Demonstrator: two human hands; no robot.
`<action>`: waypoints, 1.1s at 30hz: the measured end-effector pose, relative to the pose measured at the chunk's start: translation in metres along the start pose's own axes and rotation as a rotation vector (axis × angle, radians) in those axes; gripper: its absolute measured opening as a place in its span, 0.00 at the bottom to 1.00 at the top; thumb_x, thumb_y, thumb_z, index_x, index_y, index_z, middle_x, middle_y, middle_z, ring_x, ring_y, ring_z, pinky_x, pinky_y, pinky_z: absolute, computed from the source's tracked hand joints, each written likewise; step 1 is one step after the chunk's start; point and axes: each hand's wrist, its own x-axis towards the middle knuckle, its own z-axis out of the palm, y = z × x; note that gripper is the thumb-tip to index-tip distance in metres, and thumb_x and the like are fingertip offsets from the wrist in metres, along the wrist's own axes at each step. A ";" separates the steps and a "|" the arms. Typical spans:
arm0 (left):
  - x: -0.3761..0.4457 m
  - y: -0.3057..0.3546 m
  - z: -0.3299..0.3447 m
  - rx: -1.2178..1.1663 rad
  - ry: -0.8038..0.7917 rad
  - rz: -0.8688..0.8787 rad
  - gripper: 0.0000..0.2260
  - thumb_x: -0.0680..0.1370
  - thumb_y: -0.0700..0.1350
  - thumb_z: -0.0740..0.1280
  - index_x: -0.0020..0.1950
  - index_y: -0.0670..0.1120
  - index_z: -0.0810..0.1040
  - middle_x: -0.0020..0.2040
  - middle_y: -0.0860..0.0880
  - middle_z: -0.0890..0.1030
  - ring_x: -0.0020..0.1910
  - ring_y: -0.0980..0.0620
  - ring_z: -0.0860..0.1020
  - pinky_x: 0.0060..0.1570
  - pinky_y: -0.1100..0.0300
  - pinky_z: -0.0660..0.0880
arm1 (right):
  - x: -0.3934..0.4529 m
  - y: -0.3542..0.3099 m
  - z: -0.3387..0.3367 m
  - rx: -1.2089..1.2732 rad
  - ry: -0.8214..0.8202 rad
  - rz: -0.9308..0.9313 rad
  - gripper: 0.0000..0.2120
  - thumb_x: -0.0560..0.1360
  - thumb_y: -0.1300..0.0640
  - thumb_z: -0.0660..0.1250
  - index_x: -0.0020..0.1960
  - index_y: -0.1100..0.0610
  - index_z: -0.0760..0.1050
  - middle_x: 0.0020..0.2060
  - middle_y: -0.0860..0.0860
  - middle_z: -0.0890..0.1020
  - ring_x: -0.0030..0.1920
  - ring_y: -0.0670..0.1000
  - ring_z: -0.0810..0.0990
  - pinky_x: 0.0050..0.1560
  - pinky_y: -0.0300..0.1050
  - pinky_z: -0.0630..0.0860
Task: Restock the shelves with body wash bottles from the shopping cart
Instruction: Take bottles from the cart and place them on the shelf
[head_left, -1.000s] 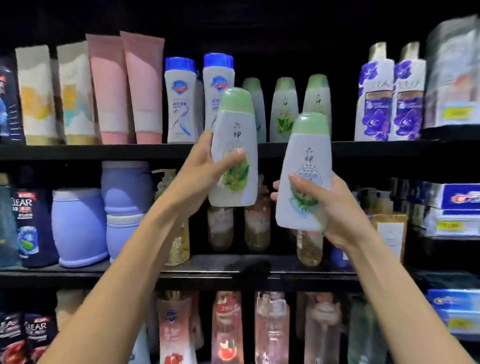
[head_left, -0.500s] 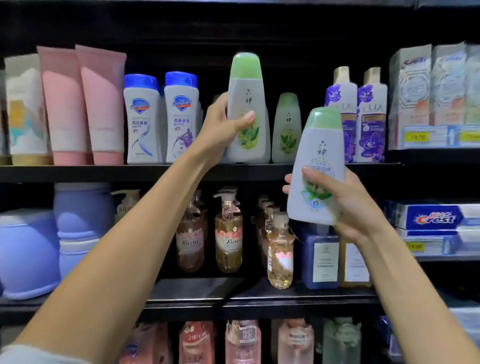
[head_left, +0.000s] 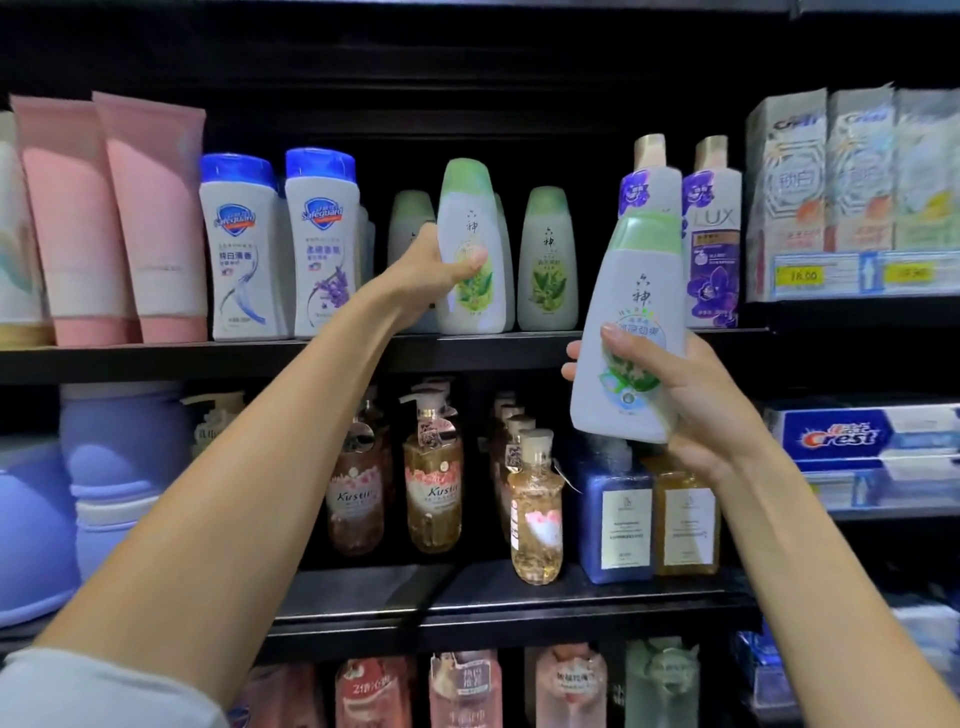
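Both hands grip 1 bottle each: left hand (head_left: 434, 270) apparently sets shelf bottle (head_left: 470, 249) down, right hand (head_left: 691, 400) raises tilted bottle (head_left: 631, 332).

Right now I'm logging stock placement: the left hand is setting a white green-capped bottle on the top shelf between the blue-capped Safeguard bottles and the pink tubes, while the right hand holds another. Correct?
Not quite. In the head view the left hand sets its white green-capped bottle on the top shelf to the right of the blue-capped Safeguard bottles, among matching green-capped bottles, not beside the pink tubes. The right hand does hold another green-capped bottle.

Head camera, facing shelves (head_left: 467, 353) close, slightly upward; single view.
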 end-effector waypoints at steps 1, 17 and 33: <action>0.002 -0.001 -0.002 0.034 0.027 -0.026 0.18 0.77 0.40 0.68 0.65 0.37 0.70 0.60 0.41 0.78 0.60 0.46 0.77 0.63 0.51 0.73 | 0.000 -0.001 0.000 -0.003 -0.004 0.001 0.21 0.68 0.56 0.71 0.59 0.60 0.74 0.50 0.63 0.83 0.47 0.61 0.85 0.40 0.50 0.82; 0.035 -0.027 0.005 0.118 0.125 -0.175 0.18 0.71 0.40 0.75 0.55 0.37 0.73 0.56 0.43 0.80 0.55 0.47 0.79 0.56 0.56 0.75 | -0.001 -0.004 -0.005 0.017 0.008 -0.046 0.22 0.68 0.56 0.71 0.60 0.60 0.74 0.51 0.64 0.83 0.47 0.61 0.85 0.41 0.50 0.81; -0.053 -0.017 0.009 0.961 0.226 1.019 0.15 0.80 0.45 0.61 0.64 0.39 0.74 0.62 0.40 0.76 0.60 0.43 0.75 0.60 0.51 0.71 | 0.038 -0.055 0.014 0.004 -0.003 -0.187 0.15 0.76 0.60 0.66 0.61 0.61 0.74 0.46 0.53 0.85 0.47 0.52 0.84 0.46 0.47 0.81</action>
